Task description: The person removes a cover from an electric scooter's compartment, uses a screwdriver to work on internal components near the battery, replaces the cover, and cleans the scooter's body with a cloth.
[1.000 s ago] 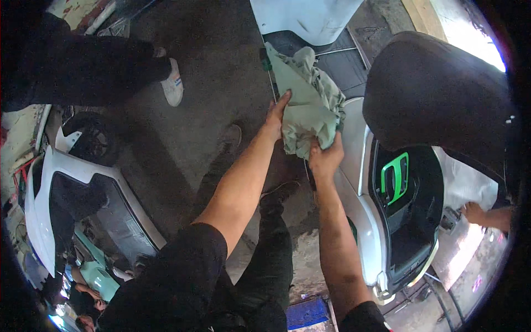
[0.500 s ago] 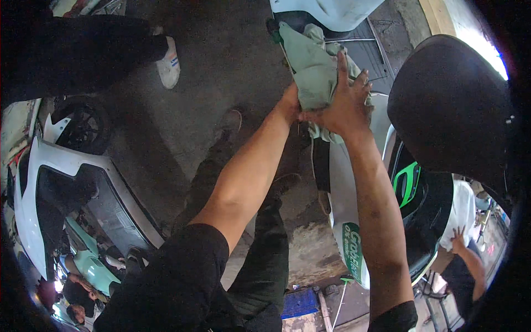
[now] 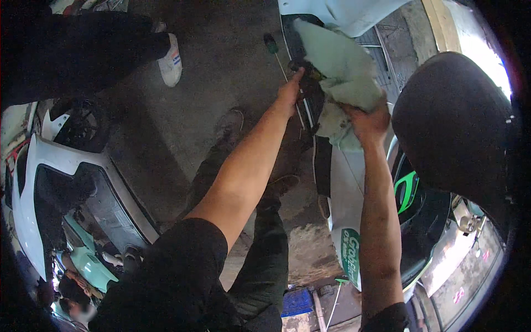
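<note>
A pale green cloth [image 3: 345, 63] is bunched in my right hand [image 3: 371, 119], its upper part spread toward the far end of the scooter. My right fingers are partly hidden by its folds. My left hand [image 3: 290, 93] is closed around a long thin-shafted tool with a dark green handle [image 3: 270, 44], which looks like a screwdriver. Its shaft sticks out on both sides of the hand. Beside the left fingertips are dark parts [image 3: 312, 91] of the scooter, partly covered by the cloth.
The white and green scooter [image 3: 345, 177] with its black seat [image 3: 451, 110] stands to my right. White bodywork of another scooter [image 3: 30, 182] fills the left. A person's shoe [image 3: 170, 61] is at the far left. A blue crate [image 3: 297, 302] lies near the bottom.
My right hand has drawn the cloth rightward, away from my left hand. The left hand and the dark parts beside it are now uncovered. More of the green-handled tool shows.
</note>
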The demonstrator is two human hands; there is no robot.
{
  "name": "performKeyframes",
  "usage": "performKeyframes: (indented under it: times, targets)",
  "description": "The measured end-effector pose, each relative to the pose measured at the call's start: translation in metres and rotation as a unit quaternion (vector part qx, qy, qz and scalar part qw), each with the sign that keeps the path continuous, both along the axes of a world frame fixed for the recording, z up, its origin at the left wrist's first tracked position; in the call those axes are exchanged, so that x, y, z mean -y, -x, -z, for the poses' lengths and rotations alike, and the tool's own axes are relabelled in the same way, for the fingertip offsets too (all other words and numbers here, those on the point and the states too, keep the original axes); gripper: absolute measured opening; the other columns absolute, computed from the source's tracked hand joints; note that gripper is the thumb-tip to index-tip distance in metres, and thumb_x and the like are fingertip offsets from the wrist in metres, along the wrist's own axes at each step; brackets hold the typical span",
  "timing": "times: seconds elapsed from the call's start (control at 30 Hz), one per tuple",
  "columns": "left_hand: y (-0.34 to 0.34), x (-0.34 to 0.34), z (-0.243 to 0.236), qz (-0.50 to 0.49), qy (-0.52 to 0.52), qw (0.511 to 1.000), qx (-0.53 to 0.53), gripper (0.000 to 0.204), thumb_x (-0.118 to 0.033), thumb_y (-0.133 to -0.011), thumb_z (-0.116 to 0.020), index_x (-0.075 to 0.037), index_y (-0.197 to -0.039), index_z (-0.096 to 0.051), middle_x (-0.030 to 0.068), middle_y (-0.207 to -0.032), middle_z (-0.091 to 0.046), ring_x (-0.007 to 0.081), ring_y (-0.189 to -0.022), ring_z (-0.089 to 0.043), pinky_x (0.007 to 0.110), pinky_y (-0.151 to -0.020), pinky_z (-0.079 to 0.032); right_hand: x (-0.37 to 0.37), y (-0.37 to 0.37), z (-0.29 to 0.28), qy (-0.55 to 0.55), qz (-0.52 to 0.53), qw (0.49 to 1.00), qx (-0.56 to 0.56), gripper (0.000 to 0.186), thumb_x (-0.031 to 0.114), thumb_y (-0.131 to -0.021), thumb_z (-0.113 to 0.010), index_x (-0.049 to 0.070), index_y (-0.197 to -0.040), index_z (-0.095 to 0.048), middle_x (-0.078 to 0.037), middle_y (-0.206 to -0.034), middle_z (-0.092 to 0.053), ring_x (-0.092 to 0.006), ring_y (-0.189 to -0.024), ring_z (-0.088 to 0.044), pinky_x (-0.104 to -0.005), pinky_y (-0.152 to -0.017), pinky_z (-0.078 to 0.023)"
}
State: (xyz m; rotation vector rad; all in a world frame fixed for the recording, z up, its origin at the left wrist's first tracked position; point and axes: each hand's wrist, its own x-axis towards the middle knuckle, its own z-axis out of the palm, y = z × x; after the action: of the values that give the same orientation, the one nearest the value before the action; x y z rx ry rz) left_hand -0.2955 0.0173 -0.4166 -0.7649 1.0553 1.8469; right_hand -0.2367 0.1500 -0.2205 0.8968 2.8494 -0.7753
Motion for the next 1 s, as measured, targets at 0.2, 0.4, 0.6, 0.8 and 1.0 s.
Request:
performKeyframes:
  times: [0.2, 0.4, 0.6, 0.8, 1.0]
  targets:
    - [-0.01, -0.018, 0.011, -0.002, -0.007, 0.999, -0.054, 0.057, -0.046, -0.089, -0.061, -0.012, -0.134, -0.046, 0.0077, -0.101, -0.062, 0.0148, -0.058, -0.051, 0.037, -0.046, -0.042, 0.014, -0.053, -0.032, -0.009, 0.028, 0.997, -0.074, 0.065, 0.022, -0.064, -0.083, -0.001, -0.117, -0.052, -0.017, -0.111, -0.064, -0.0304, -0.107, -0.061, -0.0384, -0.096, -0.045]
    - [0.012, -0.022, 0.017, -0.015, -0.057, 0.998, -0.026, 0.05, -0.041, -0.092, -0.056, -0.015, -0.134, -0.047, 0.0088, -0.107, -0.061, 0.017, -0.068, -0.056, 0.038, -0.056, -0.047, 0.044, -0.179, -0.069, 0.18, 0.088, 0.967, -0.159, 0.101, 0.03, -0.058, -0.086, -0.004, -0.138, -0.035, -0.017, -0.127, -0.051, -0.0277, -0.118, -0.05, -0.0416, -0.099, -0.041]
    - [-0.013, -0.027, -0.01, 0.013, -0.036, 0.998, -0.054, 0.05, -0.043, -0.093, -0.055, -0.017, -0.134, -0.048, 0.0083, -0.115, -0.059, 0.0166, -0.076, -0.055, 0.036, -0.066, -0.047, 0.056, -0.254, -0.172, 0.243, 0.168, 0.953, -0.07, 0.091, 0.025, -0.058, -0.083, -0.004, -0.133, -0.039, -0.016, -0.122, -0.054, -0.0269, -0.113, -0.052, -0.0401, -0.097, -0.042]
    - [-0.088, -0.032, -0.045, -0.026, -0.133, 0.99, 0.03, 0.052, -0.045, -0.09, -0.059, -0.014, -0.132, -0.05, 0.0102, -0.11, -0.062, 0.0212, -0.081, -0.059, 0.035, -0.072, -0.049, 0.024, -0.318, -0.259, 0.157, 0.241, 0.953, -0.096, 0.077, 0.018, -0.06, -0.077, -0.003, -0.127, -0.045, -0.014, -0.117, -0.057, -0.0261, -0.108, -0.055, -0.0381, -0.094, -0.043]
    - [-0.129, 0.007, -0.062, 0.064, 0.021, 0.991, 0.113, 0.062, -0.051, -0.083, -0.066, -0.008, -0.125, -0.052, 0.0059, -0.086, -0.058, 0.0142, -0.057, -0.047, 0.03, -0.05, -0.039, -0.07, -0.357, -0.323, 0.034, 0.292, 0.94, -0.171, 0.064, 0.012, -0.063, -0.072, -0.003, -0.121, -0.05, -0.013, -0.112, -0.06, -0.0254, -0.103, -0.057, -0.0362, -0.092, -0.045]
